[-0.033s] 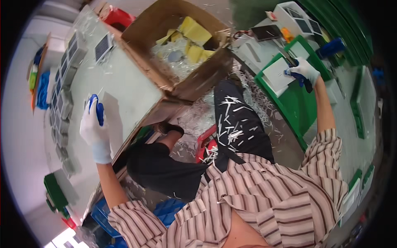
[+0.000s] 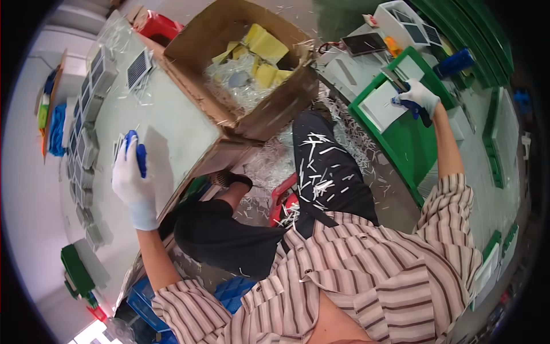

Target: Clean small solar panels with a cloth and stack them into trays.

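My left hand (image 2: 135,178), in a white glove with blue fingertips, is above the left table with its fingers curled together. A thin striped edge shows beside these fingers; the rest is hidden. Over a green tray (image 2: 409,150) on the right, my gloved right hand (image 2: 423,98) pinches a thin pale plate (image 2: 394,79), seen nearly edge-on. Below that plate, white plates (image 2: 380,109) lie in the tray's far part. Left of my left hand, several white units with dark solar panels (image 2: 86,140) stand in a curved row. One loose solar panel (image 2: 138,70) lies farther off.
An open cardboard box (image 2: 240,123) with yellow pieces and clear plastic stands between the tables. White scraps (image 2: 355,135) litter the floor and my trousers. Beyond the tray are a phone-like dark slab (image 2: 364,43), a blue cylinder (image 2: 455,63) and a white panel unit (image 2: 395,20).
The plate in my right hand has turned from showing its white face to nearly edge-on, uncovering the white plates beneath. My left hand has barely moved. The whole view has shifted slightly.
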The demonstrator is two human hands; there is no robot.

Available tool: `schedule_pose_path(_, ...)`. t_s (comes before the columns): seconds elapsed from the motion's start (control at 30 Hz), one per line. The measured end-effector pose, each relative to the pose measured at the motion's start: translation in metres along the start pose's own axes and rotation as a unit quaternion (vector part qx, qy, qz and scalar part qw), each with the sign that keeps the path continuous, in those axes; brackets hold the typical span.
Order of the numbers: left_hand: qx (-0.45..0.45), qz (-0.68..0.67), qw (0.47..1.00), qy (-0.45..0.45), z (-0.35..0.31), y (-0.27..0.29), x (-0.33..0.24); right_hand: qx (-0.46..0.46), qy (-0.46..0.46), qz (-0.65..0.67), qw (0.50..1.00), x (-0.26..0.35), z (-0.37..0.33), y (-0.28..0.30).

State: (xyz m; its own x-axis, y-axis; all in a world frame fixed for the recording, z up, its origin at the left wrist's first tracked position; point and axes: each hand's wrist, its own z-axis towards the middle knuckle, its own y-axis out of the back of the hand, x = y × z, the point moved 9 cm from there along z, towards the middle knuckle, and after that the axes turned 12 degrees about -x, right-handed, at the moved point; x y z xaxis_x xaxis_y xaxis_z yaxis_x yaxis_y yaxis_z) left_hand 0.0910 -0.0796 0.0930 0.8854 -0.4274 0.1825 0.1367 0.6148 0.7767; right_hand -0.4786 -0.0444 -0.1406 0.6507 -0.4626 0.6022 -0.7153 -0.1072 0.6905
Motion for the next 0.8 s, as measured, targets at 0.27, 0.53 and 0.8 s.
schedule_pose_path(0.27, 0.027, -0.164, 0.986, 0.035, 0.003, -0.015, -0.085, -0.217, 0.139, -0.195, 0.946, 0.021, 0.004, -0.017)
schedule_pose_path(0.53, -0.050, -0.118, 0.979, 0.157, 0.018, -0.040, -0.110, 0.022, 0.184, 0.367, 0.912, 0.214, -0.067, -0.192)
schedule_pose_path(0.8, -0.102, -0.124, 0.968, 0.194, 0.021, -0.041, -0.103, 0.041, 0.342, 0.484, 0.804, 0.299, -0.075, -0.231)
